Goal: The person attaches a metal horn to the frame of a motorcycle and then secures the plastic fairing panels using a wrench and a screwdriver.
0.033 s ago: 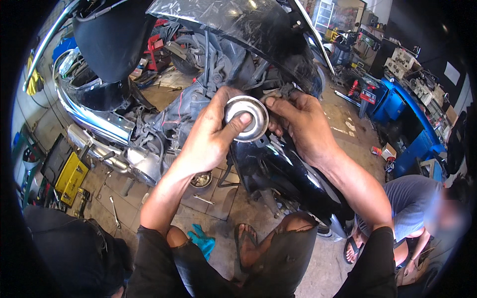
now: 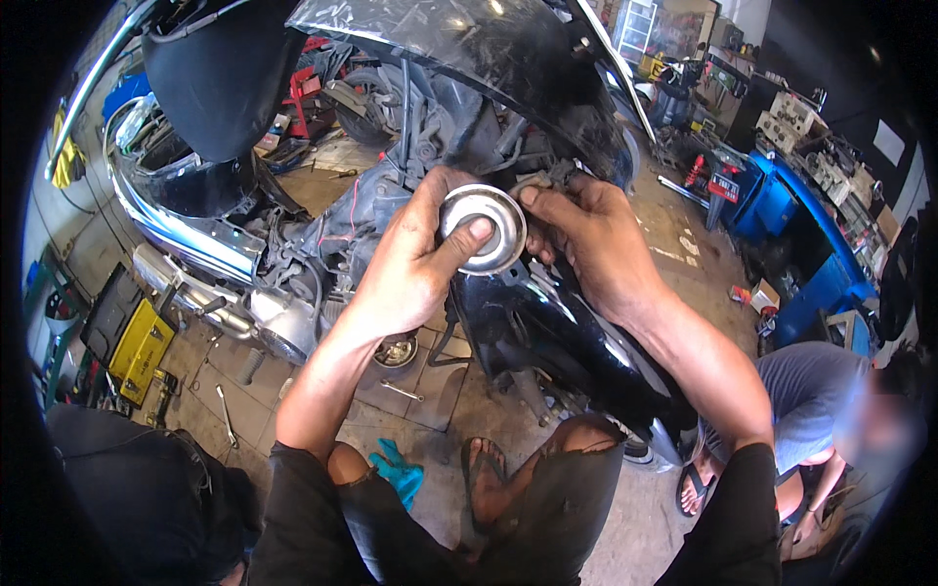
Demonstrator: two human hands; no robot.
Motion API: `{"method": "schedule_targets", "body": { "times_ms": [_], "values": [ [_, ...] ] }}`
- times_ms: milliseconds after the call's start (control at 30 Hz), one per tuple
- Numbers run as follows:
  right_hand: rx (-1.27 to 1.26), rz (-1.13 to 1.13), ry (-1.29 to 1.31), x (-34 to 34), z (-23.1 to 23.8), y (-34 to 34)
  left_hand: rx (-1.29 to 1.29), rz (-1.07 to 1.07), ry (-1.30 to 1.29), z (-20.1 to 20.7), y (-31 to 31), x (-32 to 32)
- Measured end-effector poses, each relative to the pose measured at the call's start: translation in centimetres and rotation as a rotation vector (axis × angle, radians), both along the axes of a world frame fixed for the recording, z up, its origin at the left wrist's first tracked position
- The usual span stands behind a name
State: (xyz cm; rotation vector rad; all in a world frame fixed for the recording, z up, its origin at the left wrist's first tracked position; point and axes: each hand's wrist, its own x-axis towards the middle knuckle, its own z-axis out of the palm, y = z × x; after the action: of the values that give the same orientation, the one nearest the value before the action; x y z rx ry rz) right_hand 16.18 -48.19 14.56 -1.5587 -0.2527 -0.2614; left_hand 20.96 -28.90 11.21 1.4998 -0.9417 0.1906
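My left hand [image 2: 410, 259] grips a round silver horn [image 2: 502, 207], with the thumb pressed on the middle of its face. The horn's dished metal face is turned up toward me, above the black front fender [image 2: 528, 317] of a partly stripped scooter. Close by the horn's right edge, my right hand [image 2: 601, 244] is closed, thumb against fingers, at a dark part or wire among the scooter's front end. What exactly those fingers pinch is hidden.
A teal glove [image 2: 397, 473], a small metal bowl [image 2: 396, 354] and wrenches [image 2: 227, 418] lie on the floor. A yellow toolbox [image 2: 142, 347] stands at left. A crouching person [image 2: 816, 400] is at lower right, and a blue cabinet [image 2: 806, 278] is beyond. Black cloth or clothing [image 2: 137, 479] fills the lower left.
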Motion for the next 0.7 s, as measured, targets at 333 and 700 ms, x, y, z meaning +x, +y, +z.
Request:
{"method": "schedule_targets", "body": {
  "times_ms": [333, 700],
  "values": [
    [0.092, 0.013, -0.062, -1.0, -1.0, 0.4, -0.190, -0.145, 0.126, 0.4, 1.0, 1.4],
    [0.086, -0.050, -0.058, -0.8, -0.7, 0.1, -0.116, -0.324, 0.279, 0.2, 1.8, 2.0]
  ]
}}
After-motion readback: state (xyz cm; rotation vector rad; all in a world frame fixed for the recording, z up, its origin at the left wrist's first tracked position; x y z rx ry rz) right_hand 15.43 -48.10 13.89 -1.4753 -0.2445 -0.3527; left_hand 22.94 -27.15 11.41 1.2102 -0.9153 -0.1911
